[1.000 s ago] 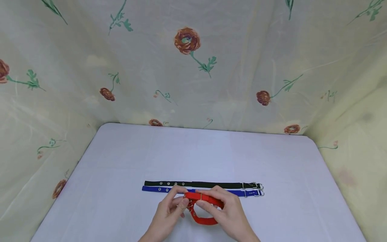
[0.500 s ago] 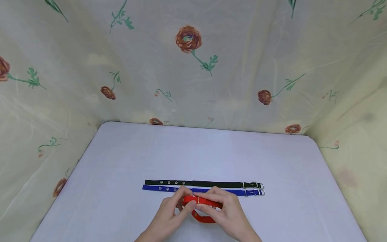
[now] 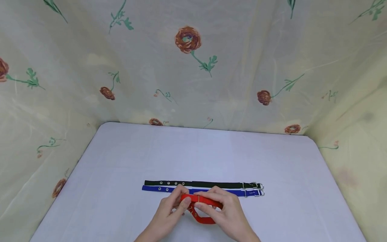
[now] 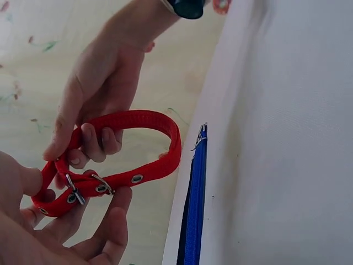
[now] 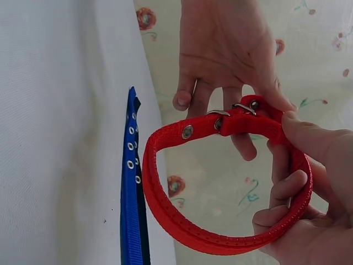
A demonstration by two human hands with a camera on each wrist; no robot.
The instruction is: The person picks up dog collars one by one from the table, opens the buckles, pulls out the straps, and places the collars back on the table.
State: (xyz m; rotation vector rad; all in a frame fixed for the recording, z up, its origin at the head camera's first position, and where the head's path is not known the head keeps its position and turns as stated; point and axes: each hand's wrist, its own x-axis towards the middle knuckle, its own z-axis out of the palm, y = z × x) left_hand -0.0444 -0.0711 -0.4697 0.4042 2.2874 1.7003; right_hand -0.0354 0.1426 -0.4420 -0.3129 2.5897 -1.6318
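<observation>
A red collar [image 3: 205, 220] with metal eyelets and a buckle is closed into a loop between my two hands, held up over the near part of the table. My left hand [image 3: 167, 213] pinches its strap end beside the buckle, thumb in front. With thumb and curled fingers, my right hand [image 3: 228, 210] grips the band close by, near a slim metal keeper. In the left wrist view the buckle [image 4: 74, 189] and a ring show, with the strap threaded through. The right wrist view shows the whole loop of the collar [image 5: 220, 243], several right fingers inside it.
A black collar [image 3: 211, 184] and a blue collar [image 3: 239, 193] lie flat side by side just beyond my hands, buckles to the right. The white table [image 3: 193, 151] ends at a flower-printed cloth [image 3: 223, 94] at the back and sides.
My left hand has shifted slightly left along the red collar, after briefly sliding in toward the right hand. The right hand stays nearly in place; the other collars have not moved.
</observation>
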